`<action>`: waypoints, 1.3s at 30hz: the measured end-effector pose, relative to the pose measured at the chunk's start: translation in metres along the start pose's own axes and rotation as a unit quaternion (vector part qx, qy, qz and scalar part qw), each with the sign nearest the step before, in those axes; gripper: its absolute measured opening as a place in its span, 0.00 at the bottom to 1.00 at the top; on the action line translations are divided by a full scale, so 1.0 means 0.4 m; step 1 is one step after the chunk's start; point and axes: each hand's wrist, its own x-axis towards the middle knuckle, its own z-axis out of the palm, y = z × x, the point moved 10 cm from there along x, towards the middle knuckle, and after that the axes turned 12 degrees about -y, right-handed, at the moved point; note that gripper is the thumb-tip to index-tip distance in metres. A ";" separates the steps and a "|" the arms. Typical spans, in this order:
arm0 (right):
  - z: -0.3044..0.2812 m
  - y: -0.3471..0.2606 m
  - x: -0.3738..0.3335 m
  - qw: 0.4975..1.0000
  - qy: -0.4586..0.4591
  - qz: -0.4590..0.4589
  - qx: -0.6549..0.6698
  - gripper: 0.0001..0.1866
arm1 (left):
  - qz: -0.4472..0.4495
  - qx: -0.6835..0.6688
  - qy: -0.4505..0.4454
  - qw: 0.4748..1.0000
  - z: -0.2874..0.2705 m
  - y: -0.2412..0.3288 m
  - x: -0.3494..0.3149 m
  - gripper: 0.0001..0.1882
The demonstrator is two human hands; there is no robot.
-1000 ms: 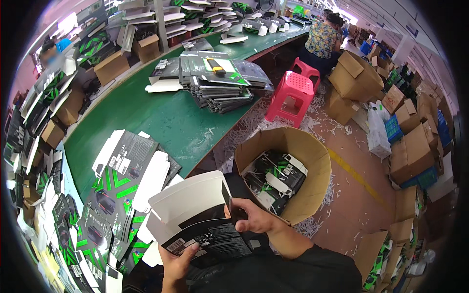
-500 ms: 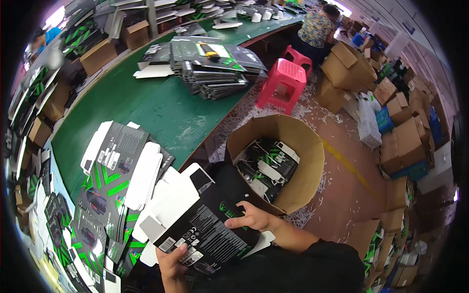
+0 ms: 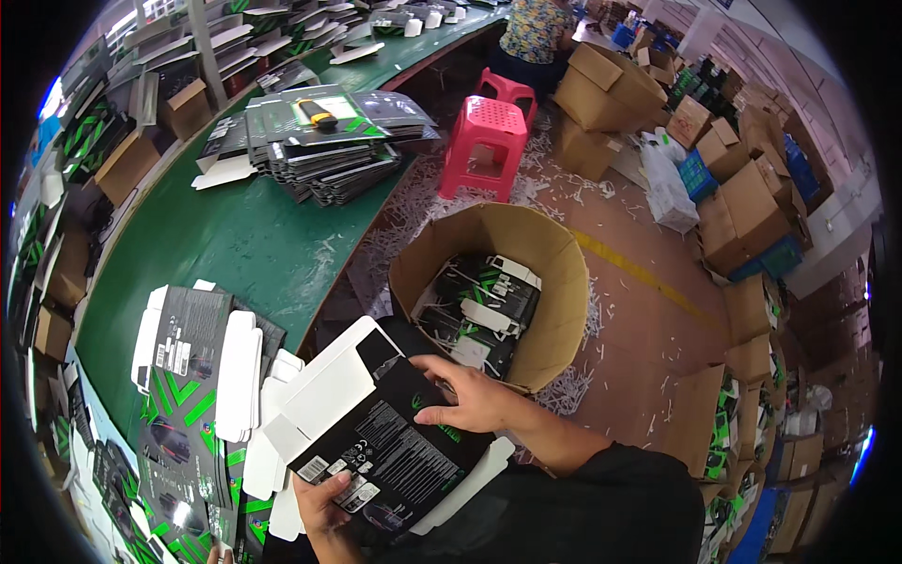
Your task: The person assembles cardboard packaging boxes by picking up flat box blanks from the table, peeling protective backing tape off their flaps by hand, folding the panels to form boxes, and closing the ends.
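Over my lap I hold a flattened black carton [image 3: 395, 451] with white flaps, small pale print and a little green lettering. My left hand [image 3: 324, 503] grips its lower left corner, thumb on top. At its upper right edge, my right hand [image 3: 465, 399] holds it with the thumb across the face and fingers at the edge. To the left, on the green table [image 3: 291, 221], lies a pile of similar black-and-green flat cartons [image 3: 178, 432], their white flaps overlapping. Beyond my right hand stands a big open cardboard bin [image 3: 540, 282] with folded cartons [image 3: 498, 310] inside.
A stack of flat cartons [image 3: 329, 169] farther up the table bears a yellow-and-black cutter [image 3: 317, 115]. Pink stools [image 3: 489, 127] stand past the bin. Paper shreds litter the floor. Cardboard boxes [image 3: 742, 216] line the right. Another person [image 3: 536, 38] sits at the far end.
The view has swung so the table, bin and stools sit farther left. My right hand has shifted up along the carton's edge; both hands keep hold of it.
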 end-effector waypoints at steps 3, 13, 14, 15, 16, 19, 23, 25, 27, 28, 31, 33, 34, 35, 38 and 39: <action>0.117 0.102 0.006 0.942 -0.182 0.035 0.282 0.39 | -0.028 -0.014 -0.037 0.999 0.007 -0.030 0.018 0.35; 0.026 0.038 -0.073 0.958 0.073 -0.207 0.182 0.56 | 0.080 0.294 -0.035 0.952 0.028 -0.069 0.087 0.47; 0.031 0.033 -0.066 0.963 0.057 -0.191 0.179 0.55 | 0.110 0.297 -0.060 0.947 0.073 -0.038 0.101 0.45; 0.023 0.032 -0.055 0.968 0.041 -0.177 0.175 0.53 | 0.140 0.303 -0.085 0.939 0.118 -0.011 0.104 0.43; 0.014 0.058 -0.065 0.976 0.048 -0.185 0.103 0.52 | 0.134 0.299 -0.081 0.942 0.113 -0.028 0.098 0.41; 0.035 0.069 -0.040 0.963 0.058 -0.208 0.164 0.49 | 0.066 0.259 -0.079 0.960 0.072 -0.083 0.096 0.26; 0.063 0.078 -0.011 0.954 0.049 -0.190 0.226 0.48 | 0.048 0.195 -0.056 0.978 0.015 -0.102 0.083 0.16; 0.054 0.087 0.002 0.966 0.038 -0.176 0.184 0.44 | 0.030 0.245 -0.079 0.966 0.003 -0.109 0.075 0.18; 0.023 0.050 0.020 0.967 0.022 -0.231 0.103 0.32 | 0.055 0.283 -0.072 0.955 0.024 -0.096 0.060 0.21; 0.028 0.049 0.022 0.966 -0.018 -0.237 0.100 0.24 | 0.046 0.288 -0.078 0.953 0.025 -0.097 0.048 0.22; 0.038 0.007 0.018 0.966 -0.043 -0.232 0.110 0.15 | 0.148 0.362 -0.078 0.917 0.067 -0.033 0.028 0.19; 0.028 -0.009 0.000 0.972 0.010 -0.233 0.010 0.16 | 0.203 0.295 -0.076 0.931 0.088 0.000 0.004 0.10; 0.020 -0.034 -0.020 0.958 0.074 -0.278 0.000 0.18 | 0.252 0.154 -0.055 0.954 0.094 0.010 -0.005 0.17; 0.042 -0.039 -0.020 0.959 0.070 -0.275 0.002 0.18 | 0.244 0.123 -0.057 0.960 0.089 0.007 -0.010 0.28; 0.027 -0.003 -0.042 0.911 0.178 -0.299 0.222 0.32 | 0.151 0.119 -0.047 0.980 0.074 -0.025 -0.001 0.26; 0.005 -0.018 -0.045 0.912 0.174 -0.296 0.224 0.32 | 0.091 0.173 -0.058 0.979 0.067 -0.031 0.005 0.27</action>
